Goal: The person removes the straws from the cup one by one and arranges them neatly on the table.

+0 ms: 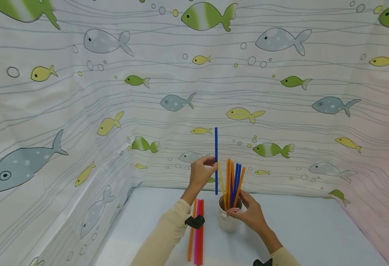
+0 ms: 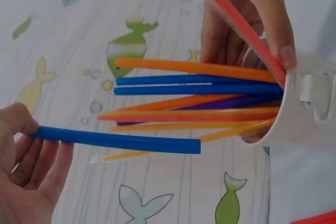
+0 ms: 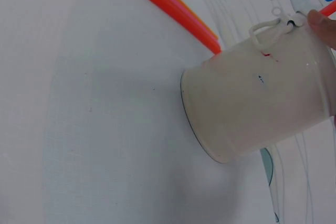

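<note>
My left hand point(image 1: 202, 171) pinches a long blue straw point(image 1: 216, 147) between thumb and fingers, upright in the air just left of a white container point(image 1: 228, 224). In the left wrist view, the lower end of this blue straw point(image 2: 131, 141) hangs free, outside the container. Orange, yellow, blue and purple straws point(image 1: 237, 181) stand inside the container. My right hand point(image 1: 252, 214) grips the container's rim, thumb at the front and fingers round the far side. A salmon-red straw point(image 2: 231, 17) leans out of the rim beside that thumb. The container's inside is mostly hidden.
Left of the container, several orange, pink and red straws point(image 1: 199, 236) lie side by side on the white tabletop point(image 1: 301, 229), partly under the left forearm. A fish-patterned sheet point(image 1: 168, 125) rises behind the table and along both sides. A wire handle point(image 3: 265, 38) hangs on the container.
</note>
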Demonstrator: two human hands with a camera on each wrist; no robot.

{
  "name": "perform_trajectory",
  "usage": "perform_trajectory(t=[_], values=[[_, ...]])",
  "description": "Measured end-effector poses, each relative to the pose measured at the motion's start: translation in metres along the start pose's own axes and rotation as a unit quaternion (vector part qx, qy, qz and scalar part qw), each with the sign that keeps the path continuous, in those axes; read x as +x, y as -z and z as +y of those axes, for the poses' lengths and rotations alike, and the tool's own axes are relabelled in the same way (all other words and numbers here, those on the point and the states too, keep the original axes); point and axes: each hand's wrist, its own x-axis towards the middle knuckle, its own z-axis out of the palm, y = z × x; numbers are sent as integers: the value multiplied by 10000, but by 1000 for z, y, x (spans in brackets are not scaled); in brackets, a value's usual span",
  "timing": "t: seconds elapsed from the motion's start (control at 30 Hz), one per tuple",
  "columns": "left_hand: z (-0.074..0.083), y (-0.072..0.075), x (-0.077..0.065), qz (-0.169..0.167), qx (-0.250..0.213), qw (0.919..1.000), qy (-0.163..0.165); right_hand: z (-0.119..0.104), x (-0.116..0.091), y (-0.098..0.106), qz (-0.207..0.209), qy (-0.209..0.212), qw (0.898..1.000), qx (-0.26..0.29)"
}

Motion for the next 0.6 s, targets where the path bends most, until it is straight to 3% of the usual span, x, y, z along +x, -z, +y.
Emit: perform_trajectory(t=[0.27, 0.6], values=[[-16, 24, -3, 25, 97, 9996, 281, -1, -2, 0, 23, 75, 10000, 13], [-48, 43, -31, -152, 22, 9944, 1048, -1, -2, 1, -28, 156, 9998, 105]])
